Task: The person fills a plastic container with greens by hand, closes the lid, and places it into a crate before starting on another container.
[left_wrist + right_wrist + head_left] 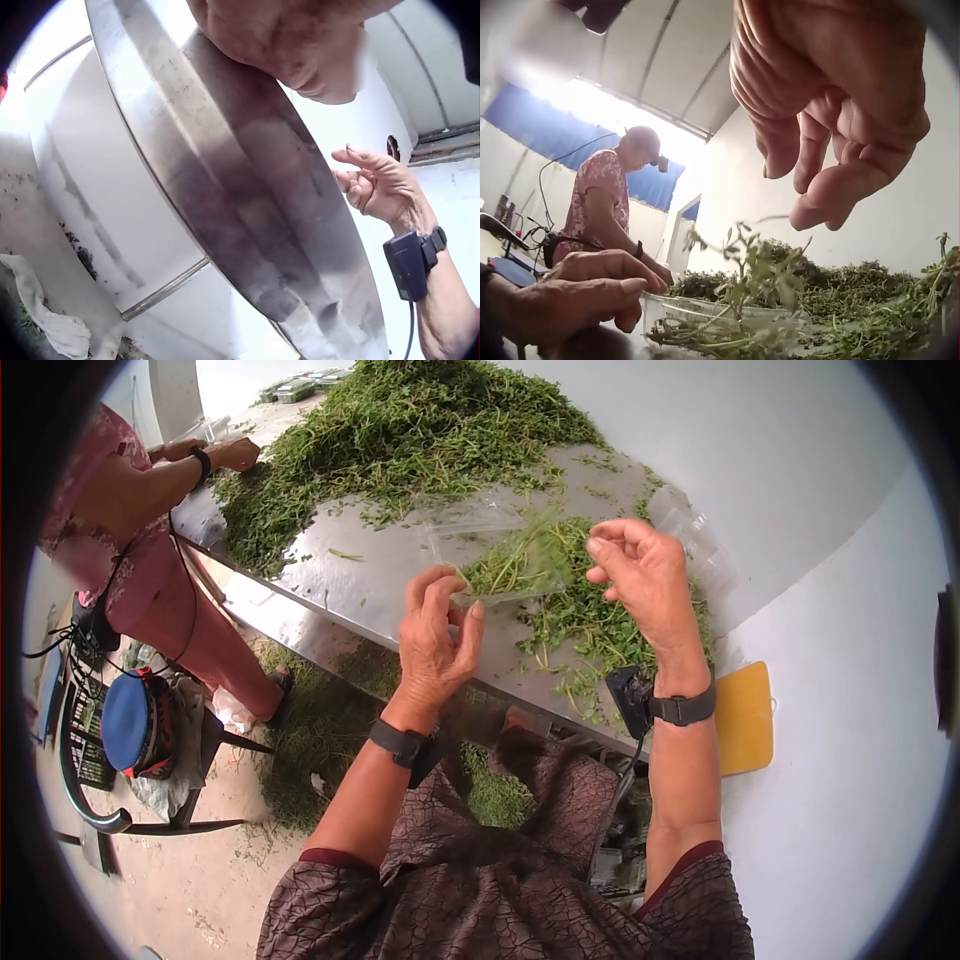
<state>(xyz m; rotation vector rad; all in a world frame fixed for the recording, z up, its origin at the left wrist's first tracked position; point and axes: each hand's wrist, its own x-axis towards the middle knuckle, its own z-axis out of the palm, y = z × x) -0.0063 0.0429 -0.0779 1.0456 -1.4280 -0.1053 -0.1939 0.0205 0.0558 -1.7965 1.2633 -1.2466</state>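
Note:
My left hand grips the near side of a clear plastic container, thumb and fingers at its rim. Leafy green sprigs stand up out of the container, somewhat blurred. Above and to the right of it, my right hand hangs in the air with fingers loosely bent. In the right wrist view a gap shows between its thumb and fingertips, and a thin stem appears just below them. A smaller heap of greens lies on the metal table beneath the right hand.
A large pile of greens covers the table's back. Clear containers lie by the wall at right. Another person works at the left end. A chair with a blue cap-like item stands at left. A yellow board leans at right.

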